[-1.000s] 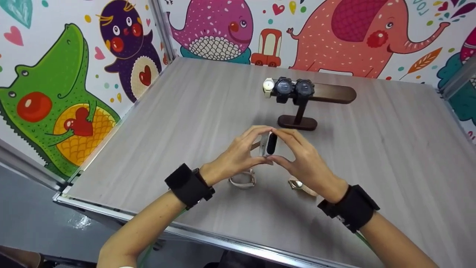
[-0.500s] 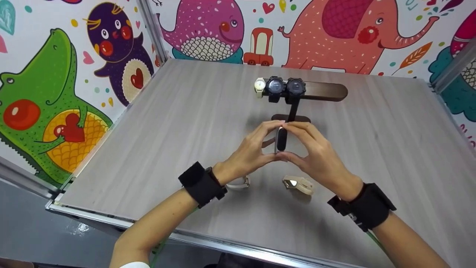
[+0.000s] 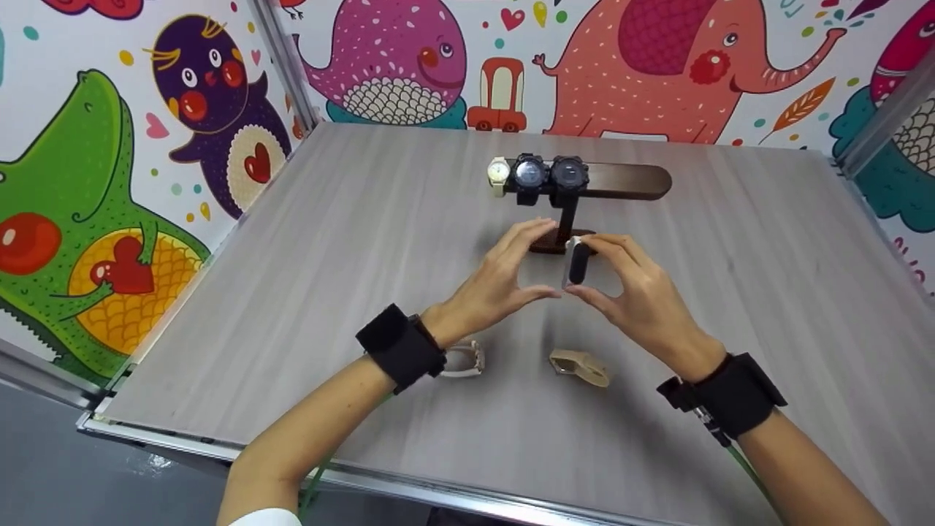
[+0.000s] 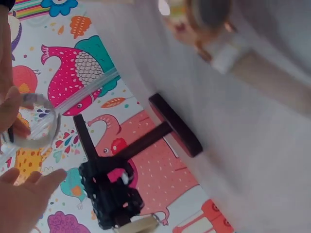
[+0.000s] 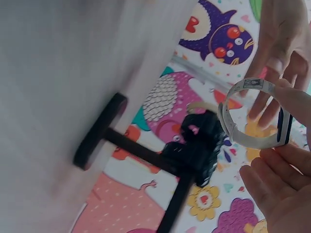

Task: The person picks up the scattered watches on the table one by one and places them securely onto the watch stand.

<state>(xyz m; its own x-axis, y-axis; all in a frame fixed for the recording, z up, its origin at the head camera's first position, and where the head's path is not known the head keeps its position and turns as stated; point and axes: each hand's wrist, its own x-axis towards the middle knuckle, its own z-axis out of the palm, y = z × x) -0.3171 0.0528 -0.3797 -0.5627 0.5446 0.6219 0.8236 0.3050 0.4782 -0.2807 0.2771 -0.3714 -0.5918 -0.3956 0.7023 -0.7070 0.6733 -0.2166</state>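
Thumb and fingers of my right hand [image 3: 643, 296] pinch a white fitness band [image 3: 578, 263] with a dark, elongated display. Its strap forms a closed loop, seen from the side in the right wrist view, where the band [image 5: 257, 141] hangs between thumb and fingertips. My left hand [image 3: 493, 281] is just left of the band, thumb and fingers apart and holding nothing. Behind both hands stands a dark brown watch stand [image 3: 630, 181]. A pale watch [image 3: 499, 173] and two black watches, one [image 3: 529, 174] beside the other [image 3: 569, 175], sit at the bar's left end.
On the grey wood-grain table [image 3: 350, 241], a white-strapped watch [image 3: 478, 358] lies by my left wrist. A beige watch [image 3: 582, 367] lies nearer the middle. Patterned panels [image 3: 394, 66] enclose the back and left, and a metal edge [image 3: 409, 491] runs along the front.
My left hand has released the fitness band, which both hands held earlier. The right hand keeps it and has moved right, in front of the stand's base. The head view has shifted slightly.
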